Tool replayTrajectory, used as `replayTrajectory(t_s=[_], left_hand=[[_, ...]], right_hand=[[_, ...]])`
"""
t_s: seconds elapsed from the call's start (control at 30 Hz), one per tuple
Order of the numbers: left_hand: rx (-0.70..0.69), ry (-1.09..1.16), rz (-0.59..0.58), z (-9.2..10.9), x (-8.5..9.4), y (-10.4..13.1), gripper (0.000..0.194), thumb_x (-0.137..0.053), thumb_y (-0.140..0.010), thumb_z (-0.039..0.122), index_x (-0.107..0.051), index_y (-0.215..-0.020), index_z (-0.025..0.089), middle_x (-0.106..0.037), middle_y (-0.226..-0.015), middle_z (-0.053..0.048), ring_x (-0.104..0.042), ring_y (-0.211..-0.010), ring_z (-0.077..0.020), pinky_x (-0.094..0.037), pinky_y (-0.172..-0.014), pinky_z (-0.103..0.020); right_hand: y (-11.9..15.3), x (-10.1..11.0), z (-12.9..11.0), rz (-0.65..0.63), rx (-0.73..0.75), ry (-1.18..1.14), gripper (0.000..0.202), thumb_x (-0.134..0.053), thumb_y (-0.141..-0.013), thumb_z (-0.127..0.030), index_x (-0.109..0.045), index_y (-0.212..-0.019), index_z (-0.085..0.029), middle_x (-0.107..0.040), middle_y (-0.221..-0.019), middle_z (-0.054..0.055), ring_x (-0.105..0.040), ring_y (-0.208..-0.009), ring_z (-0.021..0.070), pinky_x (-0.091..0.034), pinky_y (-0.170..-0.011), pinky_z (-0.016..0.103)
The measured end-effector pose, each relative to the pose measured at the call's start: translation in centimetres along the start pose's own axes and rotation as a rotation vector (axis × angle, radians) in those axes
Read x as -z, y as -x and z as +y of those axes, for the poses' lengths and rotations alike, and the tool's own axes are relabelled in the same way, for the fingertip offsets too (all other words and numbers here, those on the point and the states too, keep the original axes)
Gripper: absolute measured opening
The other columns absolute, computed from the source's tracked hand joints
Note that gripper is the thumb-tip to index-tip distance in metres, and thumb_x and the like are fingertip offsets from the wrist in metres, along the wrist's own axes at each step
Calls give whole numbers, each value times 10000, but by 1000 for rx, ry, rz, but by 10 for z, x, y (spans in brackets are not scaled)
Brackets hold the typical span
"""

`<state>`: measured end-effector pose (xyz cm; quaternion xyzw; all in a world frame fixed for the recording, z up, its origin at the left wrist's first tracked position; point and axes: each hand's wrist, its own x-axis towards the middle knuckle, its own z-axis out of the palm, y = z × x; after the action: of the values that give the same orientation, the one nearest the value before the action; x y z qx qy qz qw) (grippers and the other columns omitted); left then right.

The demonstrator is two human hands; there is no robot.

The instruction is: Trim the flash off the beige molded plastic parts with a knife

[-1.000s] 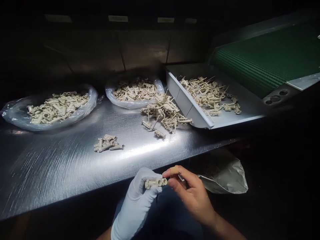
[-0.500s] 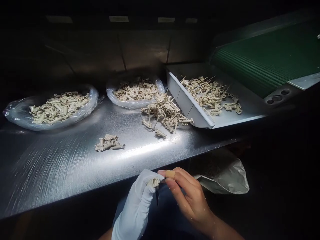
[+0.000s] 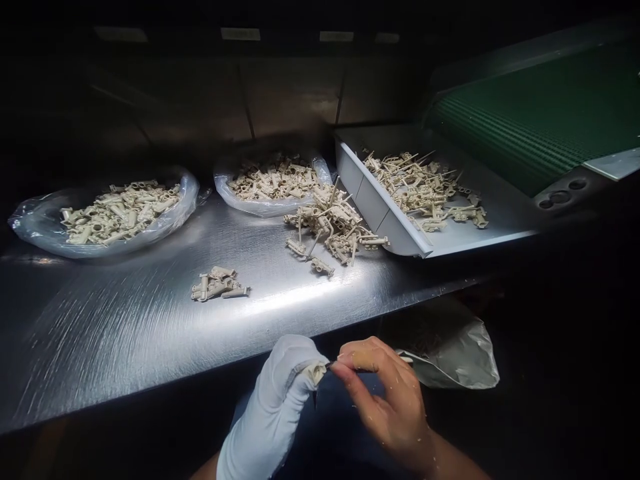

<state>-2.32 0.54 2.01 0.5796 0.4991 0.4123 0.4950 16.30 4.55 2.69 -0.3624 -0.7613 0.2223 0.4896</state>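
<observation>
In a white glove, my left hand (image 3: 280, 390) is closed around a small beige plastic part (image 3: 315, 372), whose hollow end sticks out past the thumb. My bare right hand (image 3: 385, 383), with a tan bandage on one finger, pinches a thin knife-like tool (image 3: 330, 365). Its dark tip meets the part or lies right beside it, and a pale end of it shows behind the knuckles. A dark pointed thing juts down below the gloved fingers; what it belongs to is hidden. Both hands are in front of the metal table's (image 3: 165, 340) near edge.
Beige parts fill two clear plastic bags (image 3: 187, 207) on the table. A small group of parts (image 3: 219, 285) lies nearer, with a loose heap (image 3: 335, 230) beside a white tray (image 3: 383, 207). Behind the tray is a green conveyor belt (image 3: 545, 113). Below the edge hangs a plastic bag (image 3: 470, 353).
My left hand has turned the part slightly. My right hand has shifted a little to the right, so the tool's dark tip and pale rear end now show.
</observation>
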Motion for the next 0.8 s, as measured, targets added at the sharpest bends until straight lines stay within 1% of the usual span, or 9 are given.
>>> replayTrajectory(t_s=[0.1,0.27,0.37,0.47,0.57,0.63,0.7,0.73,0.8], left_hand=[[13,-4,-54,-1,4,1,281,-446,-1103,366,-667,-954,276,-600,-990,-23,-580,-938,-205,-497,-896,-304],[39,44,-117,4,4,-2,300,-433,-1108,376,-590,-886,251,-522,-917,-5,-529,-861,-180,-487,-857,-288],[29,55,-156,4,4,-4,290,-433,-1110,372,-602,-906,255,-520,-937,-5,-527,-887,-180,-479,-885,-293],[32,76,-195,2,6,-5,262,-452,-1104,374,-621,-939,260,-529,-947,-5,-532,-895,-181,-486,-895,-299],[56,99,-247,2,9,-6,274,-476,-1092,376,-603,-889,243,-511,-903,1,-525,-855,-176,-499,-855,-296],[78,99,-268,5,9,-7,286,-493,-1084,376,-627,-874,236,-544,-904,-8,-547,-866,-185,-509,-852,-304],[113,93,-219,7,7,-8,277,-507,-1078,363,-672,-893,238,-603,-934,-23,-583,-900,-200,-519,-875,-319],[125,95,-165,9,5,-8,254,-521,-1073,353,-695,-923,244,-634,-968,-31,-603,-933,-210,-520,-900,-329],[133,108,-48,9,1,-9,171,-574,-1049,321,-723,-998,257,-678,-1044,-41,-628,-1017,-229,-510,-956,-346]], right_hand=[[-3,5,-1,-54,25,-33,152,-661,-956,-63,-629,-976,-209,-727,-783,19,-692,-677,170,-542,-606,301],[-6,12,-2,-119,35,-80,152,-663,-959,-64,-622,-959,-211,-731,-774,15,-701,-684,165,-539,-614,291],[-5,15,-1,-160,6,-107,133,-664,-969,-88,-626,-934,-210,-730,-774,14,-690,-681,157,-534,-630,281],[-6,19,1,-221,-77,-174,120,-654,-988,-134,-638,-898,-211,-721,-771,10,-676,-679,148,-530,-637,265],[-7,21,4,-299,-252,-288,145,-654,-1002,-230,-653,-859,-210,-698,-748,2,-664,-663,139,-519,-609,241],[-7,19,6,-344,-367,-388,221,-648,-1011,-336,-645,-833,-205,-675,-715,-6,-650,-630,132,-517,-580,228],[-5,17,9,-341,-422,-437,275,-629,-1019,-415,-639,-843,-205,-679,-723,-3,-664,-636,137,-540,-586,230],[-4,16,11,-311,-427,-419,262,-616,-1026,-419,-648,-875,-207,-696,-755,5,-687,-670,146,-562,-614,237],[-2,15,14,-213,-398,-311,174,-597,-1040,-361,-672,-985,-215,-737,-855,26,-736,-779,168,-601,-701,257]])
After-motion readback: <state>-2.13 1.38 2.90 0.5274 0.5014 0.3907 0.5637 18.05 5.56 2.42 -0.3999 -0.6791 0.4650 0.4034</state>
